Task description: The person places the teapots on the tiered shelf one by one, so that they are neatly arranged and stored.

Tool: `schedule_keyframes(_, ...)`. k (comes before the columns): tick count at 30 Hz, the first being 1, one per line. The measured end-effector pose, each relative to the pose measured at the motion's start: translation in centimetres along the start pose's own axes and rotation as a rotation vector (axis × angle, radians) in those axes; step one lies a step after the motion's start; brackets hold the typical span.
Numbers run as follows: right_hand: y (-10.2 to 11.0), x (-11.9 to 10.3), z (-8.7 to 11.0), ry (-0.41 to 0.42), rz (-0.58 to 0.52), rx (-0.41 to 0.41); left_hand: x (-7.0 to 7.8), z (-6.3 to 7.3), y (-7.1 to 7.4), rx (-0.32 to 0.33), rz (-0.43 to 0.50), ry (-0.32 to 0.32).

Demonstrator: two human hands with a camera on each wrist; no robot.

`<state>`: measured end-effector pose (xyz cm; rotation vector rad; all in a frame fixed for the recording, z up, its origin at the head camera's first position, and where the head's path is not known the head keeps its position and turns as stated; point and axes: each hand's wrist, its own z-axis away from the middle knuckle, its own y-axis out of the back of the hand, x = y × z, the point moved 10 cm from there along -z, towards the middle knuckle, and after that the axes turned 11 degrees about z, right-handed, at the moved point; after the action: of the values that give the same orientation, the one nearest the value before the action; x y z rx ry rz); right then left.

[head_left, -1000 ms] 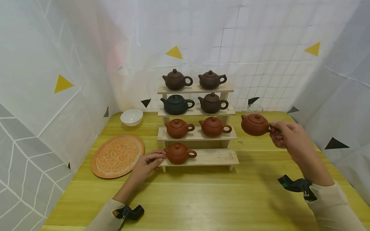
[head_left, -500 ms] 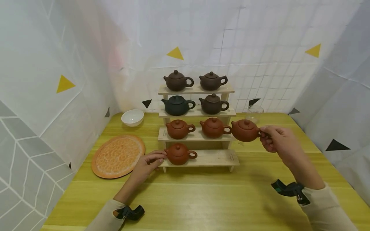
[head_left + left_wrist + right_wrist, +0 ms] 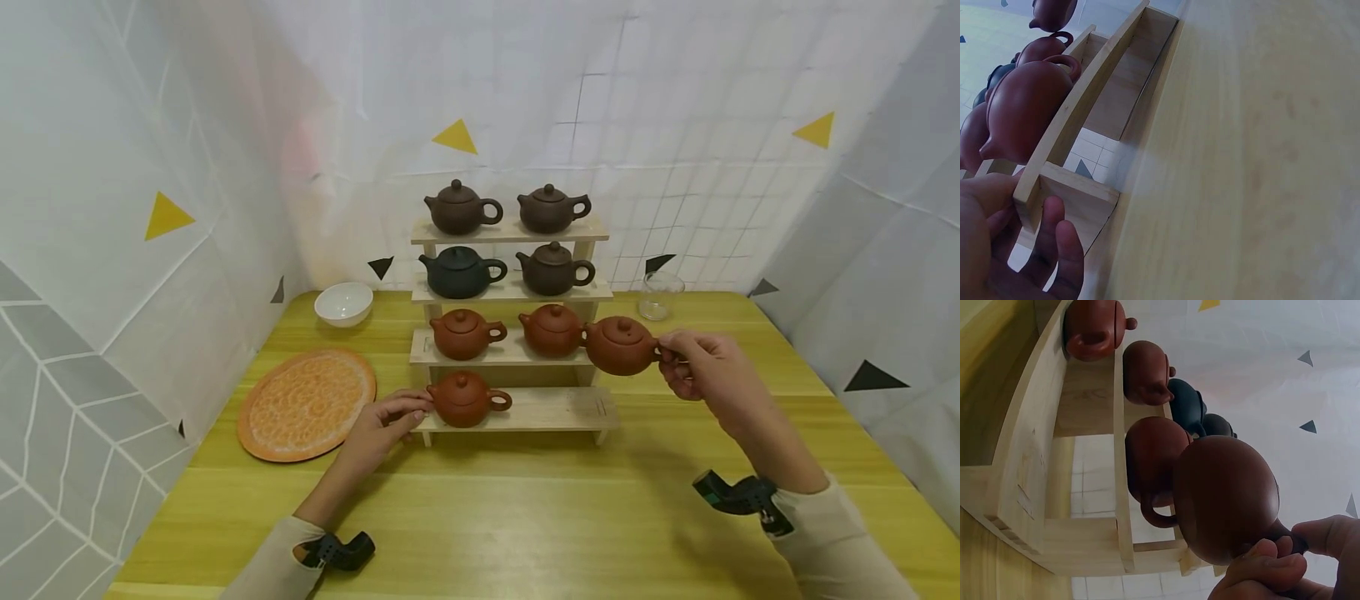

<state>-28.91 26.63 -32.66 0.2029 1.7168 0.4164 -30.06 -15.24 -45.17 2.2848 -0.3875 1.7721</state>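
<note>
My right hand (image 3: pixel 701 367) pinches the handle of a red-brown clay teapot (image 3: pixel 621 347), held in the air at the stand's right side with its spout towards the stand. In the right wrist view the teapot's rounded underside (image 3: pixel 1225 500) shows, and it overlaps a shelf teapot behind it. My left hand (image 3: pixel 386 425) grips the left end of the stepped wooden stand's (image 3: pixel 558 410) bottom shelf; in the left wrist view fingers (image 3: pixel 1054 219) curl below the board. Just beside it a red clay teapot (image 3: pixel 461 400) sits on the left half of that shelf.
Higher shelves hold two teapots each: red-brown ones (image 3: pixel 552 332), a dark green one (image 3: pixel 457 272) and dark brown ones (image 3: pixel 456 208). A round orange patterned mat (image 3: pixel 307 404) and white bowl (image 3: pixel 343 305) lie left. A glass cup (image 3: pixel 658 298) stands back right.
My right hand has brought the teapot leftwards and slightly lower, up to the stand's right side. The left hand stays at the shelf end.
</note>
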Motion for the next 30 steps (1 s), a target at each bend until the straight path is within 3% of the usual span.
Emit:
schedule_keyframes(11, -1.7, -0.7, 0.3, 0.044, 0.043, -0.044, 0.1, 0.1, 0.0, 0.007, -0.010, -0.012)
schedule_keyframes(30, -5.0, 0.0, 0.1, 0.005, 0.018, -0.153, 0.1, 0.0, 0.0, 0.004, -0.004, -0.011)
